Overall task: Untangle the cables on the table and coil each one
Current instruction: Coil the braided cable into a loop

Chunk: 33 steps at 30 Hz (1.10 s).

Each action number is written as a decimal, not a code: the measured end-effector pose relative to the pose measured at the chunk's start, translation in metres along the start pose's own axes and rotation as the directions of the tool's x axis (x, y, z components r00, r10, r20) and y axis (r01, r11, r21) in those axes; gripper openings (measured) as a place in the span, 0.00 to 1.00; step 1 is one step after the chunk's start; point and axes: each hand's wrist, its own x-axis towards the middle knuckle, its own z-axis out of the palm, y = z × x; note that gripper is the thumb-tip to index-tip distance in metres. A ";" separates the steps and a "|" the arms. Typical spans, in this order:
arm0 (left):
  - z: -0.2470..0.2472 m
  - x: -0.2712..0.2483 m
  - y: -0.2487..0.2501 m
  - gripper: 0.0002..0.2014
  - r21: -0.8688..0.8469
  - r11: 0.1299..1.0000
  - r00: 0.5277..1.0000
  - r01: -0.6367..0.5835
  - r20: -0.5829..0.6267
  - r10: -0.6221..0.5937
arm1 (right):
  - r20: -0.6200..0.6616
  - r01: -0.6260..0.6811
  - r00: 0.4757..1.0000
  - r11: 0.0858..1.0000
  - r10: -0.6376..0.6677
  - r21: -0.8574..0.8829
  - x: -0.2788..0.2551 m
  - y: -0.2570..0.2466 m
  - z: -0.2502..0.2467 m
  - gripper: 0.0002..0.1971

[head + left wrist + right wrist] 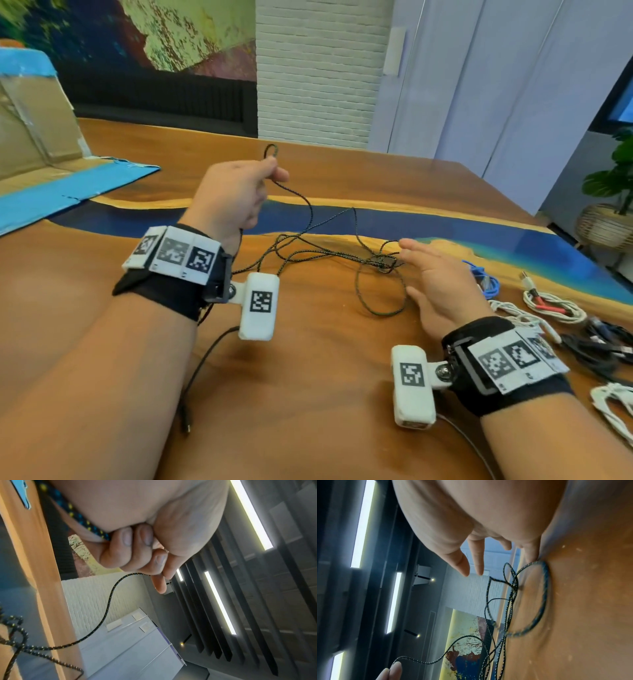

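Note:
A thin black braided cable [310, 253] with yellow flecks lies in tangled loops across the wooden table [308, 394]. My left hand [239, 195] is raised above the table and grips this cable [109, 601] in curled fingers, a small loop sticking up past the fingertips. One strand hangs from it down to the tangle. My right hand [435, 281] hovers just right of a knot in the cable [542, 596], fingers [477, 561] straight and spread, holding nothing.
Several other cables lie at the table's right edge: a blue one [483, 281], white ones [555, 308] and black ones [596, 346]. An open cardboard box with blue tape [41, 150] sits at the far left. A potted plant [613, 192] stands beyond the right edge.

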 end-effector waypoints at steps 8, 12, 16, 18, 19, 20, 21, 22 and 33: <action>0.007 -0.001 0.001 0.16 0.043 0.999 1.000 -0.003 0.008 0.002 | 0.132 -0.275 0.956 0.957 0.263 0.090 -0.002 0.004 0.001 0.15; 0.019 -0.006 -0.002 0.15 0.113 0.993 0.996 0.025 0.081 -0.034 | 0.191 -0.320 0.936 0.942 0.297 0.105 -0.004 0.006 0.007 0.20; 0.031 -0.010 -0.007 0.15 0.154 0.988 0.987 0.029 0.153 -0.053 | 0.253 -0.394 0.899 0.913 0.358 0.108 -0.006 0.010 0.013 0.19; 0.034 -0.011 -0.009 0.15 0.169 0.985 0.987 0.021 0.156 -0.048 | 0.279 -0.425 0.883 0.895 0.378 0.135 -0.008 0.012 0.017 0.17; 0.035 -0.011 -0.010 0.14 0.174 0.984 0.987 0.024 0.151 -0.051 | 0.275 -0.422 0.887 0.893 0.371 0.157 -0.008 0.013 0.018 0.16; 0.036 -0.010 -0.011 0.13 0.175 0.984 0.988 0.031 0.143 -0.056 | 0.259 -0.410 0.897 0.894 0.359 0.179 -0.008 0.014 0.019 0.16; 0.036 -0.009 -0.011 0.13 0.174 0.984 0.989 0.040 0.135 -0.064 | 0.240 -0.395 0.907 0.897 0.346 0.199 -0.008 0.014 0.019 0.16; 0.035 -0.008 -0.011 0.12 0.173 0.984 0.989 0.051 0.128 -0.073 | 0.229 -0.383 0.914 0.898 0.336 0.214 -0.007 0.014 0.019 0.17; 0.043 -0.012 -0.014 0.08 0.215 0.974 0.985 0.073 0.137 -0.104 | 0.336 -0.370 0.901 0.891 0.275 0.262 -0.008 0.012 0.018 0.13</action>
